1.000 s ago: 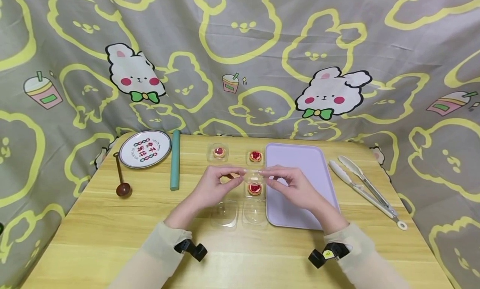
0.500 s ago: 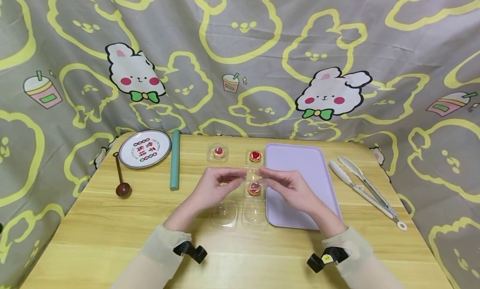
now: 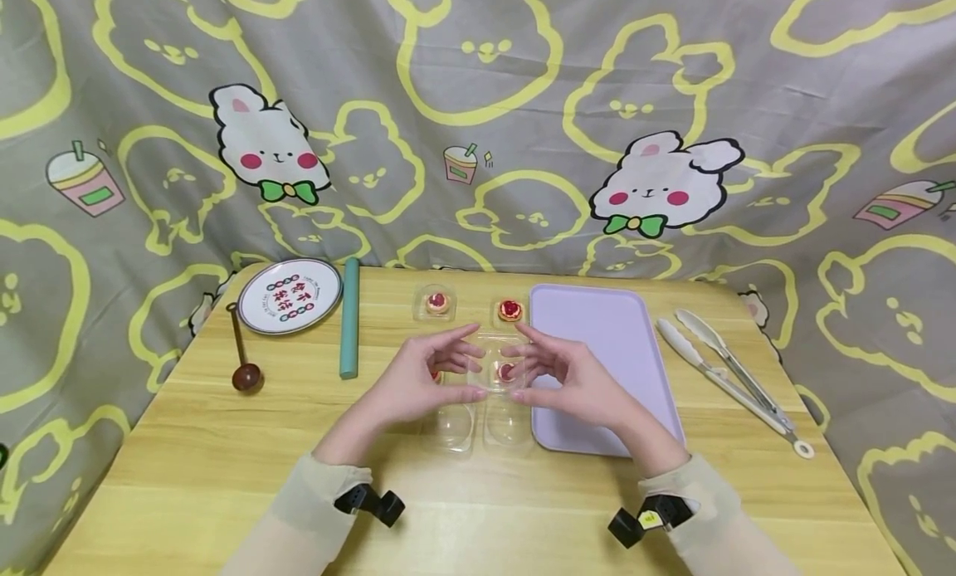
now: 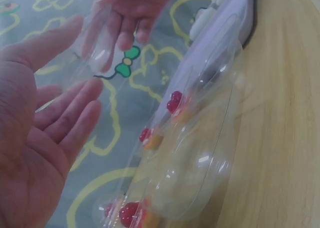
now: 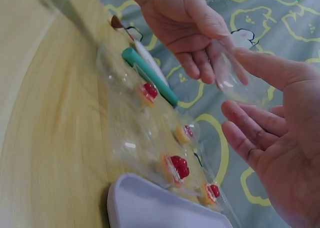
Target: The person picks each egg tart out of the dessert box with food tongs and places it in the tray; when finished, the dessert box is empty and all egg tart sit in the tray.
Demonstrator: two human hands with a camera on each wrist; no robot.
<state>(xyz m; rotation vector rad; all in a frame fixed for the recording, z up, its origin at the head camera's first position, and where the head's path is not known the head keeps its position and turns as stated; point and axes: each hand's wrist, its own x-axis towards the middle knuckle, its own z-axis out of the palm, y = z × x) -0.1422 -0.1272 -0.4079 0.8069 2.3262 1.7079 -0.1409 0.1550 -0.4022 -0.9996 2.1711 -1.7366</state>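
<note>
Between both hands is a clear plastic domed lid (image 3: 493, 353), seen through in the head view over a small red-topped tart (image 3: 506, 373). My left hand (image 3: 418, 377) holds its left side, thumb low and fingers spread above. On the opposite side my right hand (image 3: 578, 377) grips it the same way; the clear dome (image 5: 240, 82) shows between the thumbs and fingers in the right wrist view. Behind are two more tarts, one at the left (image 3: 436, 302) and one at the right (image 3: 509, 310), in clear boxes. Another tart is mostly hidden behind my left hand.
Two clear domed box halves (image 3: 451, 427) lie nearest the person. A lilac tray (image 3: 605, 319) adjoins the boxes, with tongs (image 3: 732, 377) to its right. Leftward are a teal rolling pin (image 3: 348, 319), a white plate (image 3: 257, 298) and a brown ladle (image 3: 246, 377). A patterned curtain (image 3: 478, 144) hangs behind.
Both hands have gone from pinching the lid with fingertips close together to spreading thumbs and fingers wide around it. The lid now appears broader and nearer the person.
</note>
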